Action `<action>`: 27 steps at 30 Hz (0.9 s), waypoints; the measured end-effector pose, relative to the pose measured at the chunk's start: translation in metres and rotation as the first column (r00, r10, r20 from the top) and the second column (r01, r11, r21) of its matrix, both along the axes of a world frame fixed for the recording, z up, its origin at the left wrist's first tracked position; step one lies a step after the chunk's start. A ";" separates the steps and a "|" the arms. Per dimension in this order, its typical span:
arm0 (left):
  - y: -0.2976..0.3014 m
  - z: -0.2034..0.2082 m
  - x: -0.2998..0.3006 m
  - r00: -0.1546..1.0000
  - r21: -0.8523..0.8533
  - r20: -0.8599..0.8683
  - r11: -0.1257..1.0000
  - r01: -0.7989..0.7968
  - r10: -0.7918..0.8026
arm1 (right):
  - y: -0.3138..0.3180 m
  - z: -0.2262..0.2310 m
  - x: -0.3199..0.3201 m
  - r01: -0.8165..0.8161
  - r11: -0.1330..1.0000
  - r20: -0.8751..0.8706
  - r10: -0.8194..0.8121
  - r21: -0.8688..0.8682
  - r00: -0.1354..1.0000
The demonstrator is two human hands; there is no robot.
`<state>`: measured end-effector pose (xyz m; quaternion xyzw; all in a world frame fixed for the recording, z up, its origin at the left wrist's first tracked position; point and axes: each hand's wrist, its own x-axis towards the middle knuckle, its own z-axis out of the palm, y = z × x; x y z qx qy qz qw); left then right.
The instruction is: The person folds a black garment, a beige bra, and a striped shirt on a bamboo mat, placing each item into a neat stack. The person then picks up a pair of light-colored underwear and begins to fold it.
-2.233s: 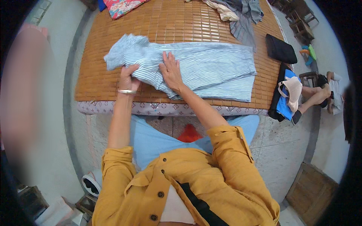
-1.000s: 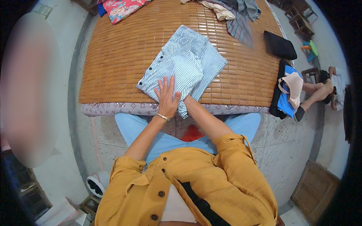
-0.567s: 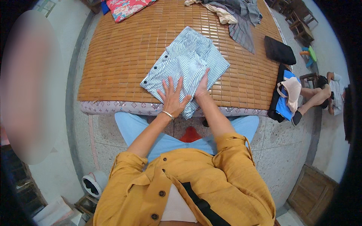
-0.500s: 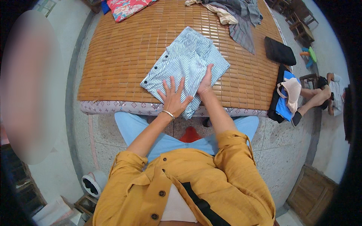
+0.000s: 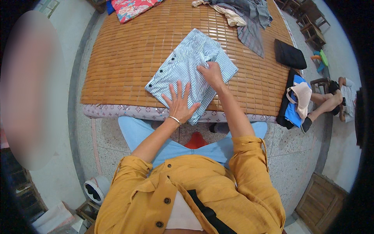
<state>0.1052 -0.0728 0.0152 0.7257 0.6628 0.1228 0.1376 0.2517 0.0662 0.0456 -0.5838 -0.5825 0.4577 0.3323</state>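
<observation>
A blue-and-white striped shirt (image 5: 183,72) with dark buttons lies partly folded near the front edge of the bamboo mat (image 5: 120,64). Spread flat on its lower part is my left hand (image 5: 180,104), fingers apart, a bangle at the wrist. My right hand (image 5: 212,76) is closed on the cloth at the shirt's right half, with the fabric bunched and creased at its fingertips. The fingertips themselves are partly hidden. One striped corner hangs over the front edge between my arms.
Grey and cream clothes (image 5: 249,23) lie at the far right, a red floral cloth (image 5: 132,8) at the far left. A black pouch (image 5: 290,54) and a pile with a beige bra (image 5: 302,95) sit along the right edge. Beyond it, another person's legs (image 5: 323,103) show beside a wooden stool.
My right hand has gone from lying along the shirt's right side to gripping its cloth slightly farther up. The fabric there is now drawn into creases. My left hand has stayed in place.
</observation>
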 end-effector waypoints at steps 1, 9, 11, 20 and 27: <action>0.000 -0.002 -0.001 1.000 0.015 -0.007 1.000 -0.004 0.004 | -0.004 0.011 -0.003 -0.065 0.989 0.125 0.048 0.136 0.991; 0.002 0.007 0.003 0.996 -0.058 -0.084 0.998 0.036 -0.041 | 0.000 -0.022 0.021 -0.023 0.889 -0.655 -0.320 -0.458 0.684; 0.001 0.006 0.002 0.995 -0.060 -0.091 0.998 0.029 -0.034 | 0.003 -0.004 0.019 -0.011 0.892 -0.547 -0.267 -0.452 0.793; 0.001 0.011 0.003 0.997 -0.044 -0.062 0.998 0.052 -0.054 | 0.048 -0.039 0.010 0.172 0.966 -0.506 -0.249 -0.195 0.826; -0.001 0.003 0.000 0.993 -0.043 -0.090 0.997 0.071 -0.074 | 0.032 -0.025 0.001 0.519 0.821 -0.084 -0.515 0.239 0.853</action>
